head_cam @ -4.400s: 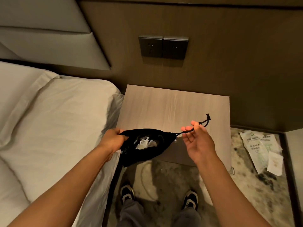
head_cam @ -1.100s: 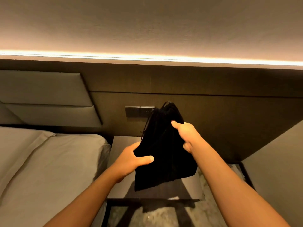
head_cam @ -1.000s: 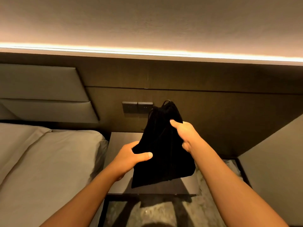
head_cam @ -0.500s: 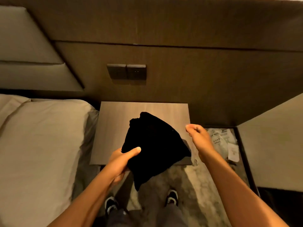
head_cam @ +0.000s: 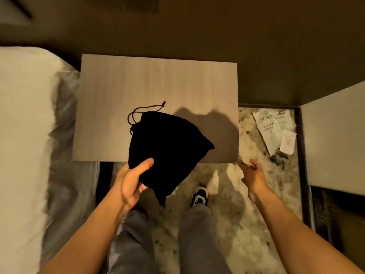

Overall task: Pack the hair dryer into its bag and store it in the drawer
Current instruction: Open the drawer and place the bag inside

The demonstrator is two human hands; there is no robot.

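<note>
A bulging black drawstring bag point(head_cam: 167, 143) hangs over the front edge of the wooden nightstand point(head_cam: 158, 84), its cord looped at the far left corner. The hair dryer is hidden inside it. My left hand point(head_cam: 132, 178) grips the bag's near left side, thumb on top. Off to the right, my right hand point(head_cam: 252, 175) is apart from the bag, fingers spread, just below the nightstand's front right corner. The drawer front is out of sight under the top.
A bed with white sheets point(head_cam: 23, 135) borders the nightstand on the left. Paper leaflets point(head_cam: 274, 127) lie on the patterned carpet at the right, beside a pale wall panel point(head_cam: 333, 139). My legs and a shoe point(head_cam: 199, 196) stand below the nightstand.
My right hand has let go of the bag and dropped to the nightstand's front right corner. The bag came down from in front of the wall to nightstand height, and my view tilted downward.
</note>
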